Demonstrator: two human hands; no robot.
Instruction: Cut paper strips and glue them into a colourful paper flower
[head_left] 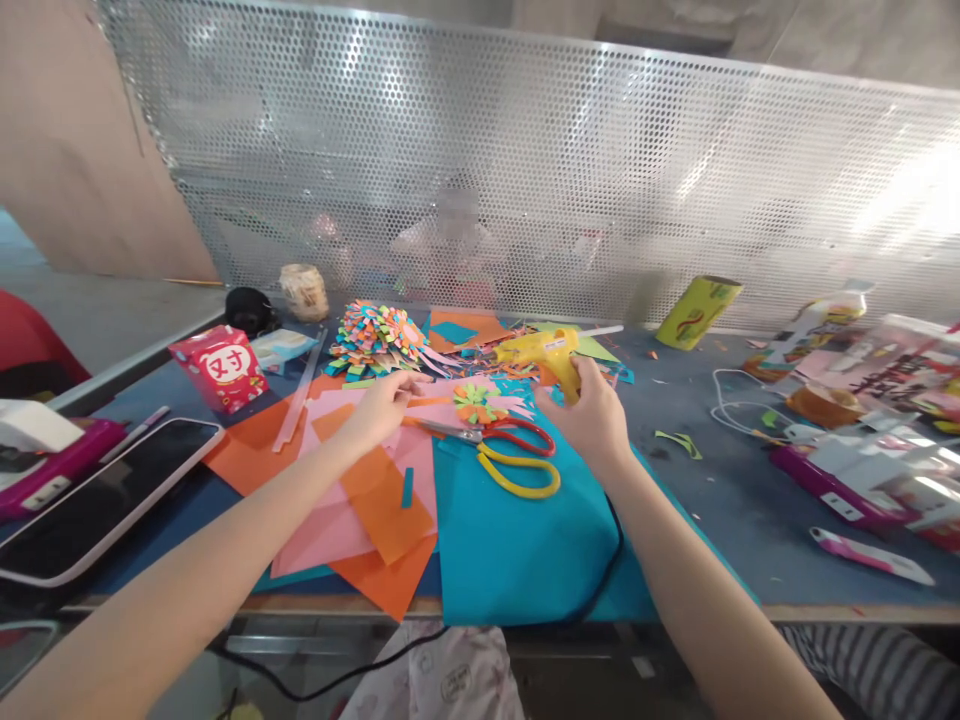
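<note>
My right hand (592, 415) is around the handle of a yellow hot glue gun (536, 347), its nozzle toward the left and a glue stick poking out behind. My left hand (390, 402) is closed in a pinch at the end of a thin orange paper strip (431, 401). At the strip's other end lies a fringed green and orange paper flower (478, 403). Scissors (517, 455) with red and yellow handles rest just below, on teal paper (517, 550). Beyond my left hand is a pile of multicoloured fringed paper flowers (379, 340).
Pink paper (330, 530) and orange sheets (386, 500) overlap at left, near a phone (112, 490) and red snack bag (221, 368). A green tube (697, 312), a bottle (814, 325) and a pink cutter (870, 555) are at right. A perforated metal screen (525, 150) stands behind.
</note>
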